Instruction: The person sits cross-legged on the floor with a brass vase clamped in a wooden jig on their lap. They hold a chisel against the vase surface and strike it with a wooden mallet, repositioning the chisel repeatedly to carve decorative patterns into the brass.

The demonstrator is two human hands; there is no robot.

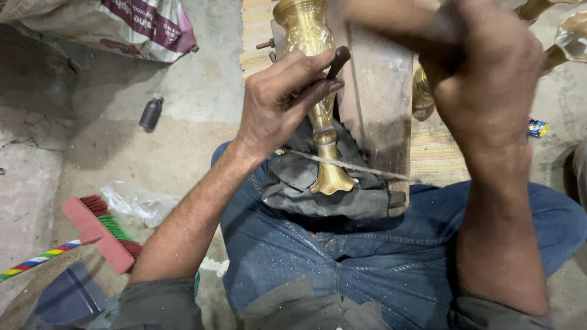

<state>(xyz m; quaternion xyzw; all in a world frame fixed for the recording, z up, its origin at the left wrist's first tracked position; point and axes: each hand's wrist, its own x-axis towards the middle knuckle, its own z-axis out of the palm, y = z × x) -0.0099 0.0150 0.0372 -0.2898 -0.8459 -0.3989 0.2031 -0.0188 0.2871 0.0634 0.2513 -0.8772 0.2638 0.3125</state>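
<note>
Seated cross-legged on a concrete floor (183, 122). Brass vase (318, 104) lying across the lap on a grey cloth (306, 183), against a wooden block (376, 110). Left hand (278, 101) pinching a dark chisel (336, 61) to the embossed body. Right hand (489, 73) raised, blurred, fisted; contents unclear. Engraving apparently midway, lower stem plain.
</note>
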